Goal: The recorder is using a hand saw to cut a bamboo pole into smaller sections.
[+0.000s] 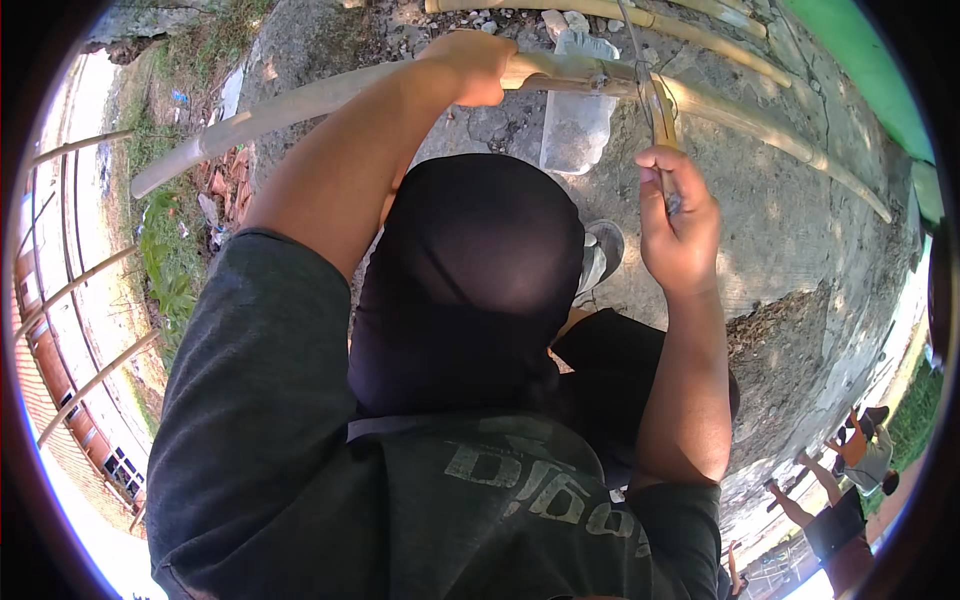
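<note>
Gripping the bamboo pole (pixel 750 117), the left hand (pixel 472 65) should brace it while the right hand (pixel 682 220), clasping a yellowish tool (pixel 662 120), minds the wire (pixel 632 36).

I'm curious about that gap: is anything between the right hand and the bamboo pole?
Yes: a slim tan stick, held in the right hand, with thin wire near its far end, extends toward the bamboo pole. Nothing else visible intervenes.

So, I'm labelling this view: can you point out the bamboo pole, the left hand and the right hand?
Bamboo pole (pixel 560 72): head view, its stretch just right of the left hand.
Left hand (pixel 468 66): head view, back of the hand.
Right hand (pixel 685 228): head view, middle of the hand.
</note>
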A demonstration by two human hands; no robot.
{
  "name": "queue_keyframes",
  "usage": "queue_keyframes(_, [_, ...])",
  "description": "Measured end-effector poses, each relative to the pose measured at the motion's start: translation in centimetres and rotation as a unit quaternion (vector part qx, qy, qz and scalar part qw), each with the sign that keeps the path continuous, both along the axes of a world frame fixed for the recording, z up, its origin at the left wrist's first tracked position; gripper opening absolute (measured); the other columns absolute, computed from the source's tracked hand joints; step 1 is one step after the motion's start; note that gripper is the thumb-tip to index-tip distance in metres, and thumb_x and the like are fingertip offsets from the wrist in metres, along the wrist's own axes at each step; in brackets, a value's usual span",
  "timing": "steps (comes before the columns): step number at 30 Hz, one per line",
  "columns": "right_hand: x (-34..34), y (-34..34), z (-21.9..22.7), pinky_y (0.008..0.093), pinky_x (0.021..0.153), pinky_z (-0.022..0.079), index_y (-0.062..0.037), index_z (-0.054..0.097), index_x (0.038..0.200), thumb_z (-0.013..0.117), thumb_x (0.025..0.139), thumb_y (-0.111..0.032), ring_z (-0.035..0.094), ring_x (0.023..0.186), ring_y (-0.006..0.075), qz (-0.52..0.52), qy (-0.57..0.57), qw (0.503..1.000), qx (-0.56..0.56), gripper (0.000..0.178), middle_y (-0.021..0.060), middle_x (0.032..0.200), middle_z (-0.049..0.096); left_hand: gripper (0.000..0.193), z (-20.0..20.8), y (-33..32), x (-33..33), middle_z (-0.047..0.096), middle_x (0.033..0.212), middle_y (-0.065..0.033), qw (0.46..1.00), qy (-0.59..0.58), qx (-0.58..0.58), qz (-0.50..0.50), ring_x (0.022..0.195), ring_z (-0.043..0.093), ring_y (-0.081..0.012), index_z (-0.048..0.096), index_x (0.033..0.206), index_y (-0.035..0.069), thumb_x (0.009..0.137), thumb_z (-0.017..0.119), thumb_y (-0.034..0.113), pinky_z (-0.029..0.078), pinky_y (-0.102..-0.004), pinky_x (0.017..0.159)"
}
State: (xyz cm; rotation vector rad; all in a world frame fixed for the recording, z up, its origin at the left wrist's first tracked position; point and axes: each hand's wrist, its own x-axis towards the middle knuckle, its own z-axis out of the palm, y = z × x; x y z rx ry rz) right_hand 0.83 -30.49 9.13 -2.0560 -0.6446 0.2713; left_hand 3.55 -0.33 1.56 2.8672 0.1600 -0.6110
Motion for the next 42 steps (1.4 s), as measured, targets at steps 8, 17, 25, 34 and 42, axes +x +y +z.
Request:
queue_keyframes(8, [-2.2, -4.6, 2.0, 0.0218, 0.049, 0.034, -0.0035, 0.058, 0.118, 0.058, 0.102, -0.014, 0.038, 0.055, 0.0043, -0.105, 0.202, 0.941, 0.251, 0.019, -0.0029, 0.07, 0.046, 0.05, 0.1, 1.6, -2.5, 0.071, 0.106, -0.0149, 1.0, 0.014, -0.006, 0.009, 0.1, 0.069, -0.0344, 0.06, 0.123, 0.01, 0.075, 0.07, 0.015, 0.055, -0.0466, 0.086])
queue_keyframes(17, [-3.2, -3.7, 2.7, 0.0204, 0.049, 0.034, -0.0016, 0.056, 0.119, 0.057, 0.104, -0.022, 0.037, 0.055, 0.0041, -0.069, 0.172, 0.951, 0.247, 0.025, -0.0037, 0.068, 0.043, 0.044, -1.4, 0.5, -2.6, 0.073, 0.102, -0.013, 0.999, -0.038, -0.004, 0.011, 0.097, 0.07, -0.0339, 0.063, 0.117, 0.011, 0.074, 0.067, 0.008, 0.057, -0.046, 0.081])
queue_keyframes(25, [-3.9, -6.7, 2.6, 0.0215, 0.047, 0.033, 0.0017, 0.055, 0.118, 0.051, 0.106, -0.021, 0.034, 0.053, 0.0045, -0.062, 0.184, 0.938, 0.286, 0.026, -0.0024, 0.066, 0.041, 0.049, -0.8, 0.8, -2.2, 0.071, 0.106, -0.0144, 0.999, 0.0, -0.039, 0.032, 0.099, 0.069, -0.0335, 0.061, 0.121, 0.01, 0.075, 0.071, 0.023, 0.055, -0.0456, 0.087])
queue_keyframes(34, [-1.8, -3.0, 1.6, 0.0202, 0.05, 0.032, -0.0032, 0.06, 0.112, 0.059, 0.102, -0.013, 0.041, 0.056, 0.0036, -0.052, 0.183, 0.963, 0.19, 0.015, -0.0037, 0.069, 0.049, 0.044, 0.0, -0.6, -2.1, 0.073, 0.097, -0.0123, 0.999, 0.027, 0.0, 0.047, 0.092, 0.071, -0.0305, 0.067, 0.112, 0.011, 0.071, 0.071, 0.023, 0.057, -0.0435, 0.081])
queue_keyframes(42, [-4.0, -5.8, 1.9, 0.0219, 0.05, 0.034, -0.0052, 0.06, 0.112, 0.054, 0.098, -0.003, 0.041, 0.055, 0.0047, -0.068, 0.226, 0.939, 0.249, 0.015, -0.0017, 0.07, 0.05, 0.043, 0.2, 0.7, -1.5, 0.073, 0.097, -0.0115, 0.998, 0.032, 0.002, 0.048, 0.092, 0.071, -0.031, 0.067, 0.111, 0.011, 0.07, 0.07, 0.022, 0.057, -0.0447, 0.082])
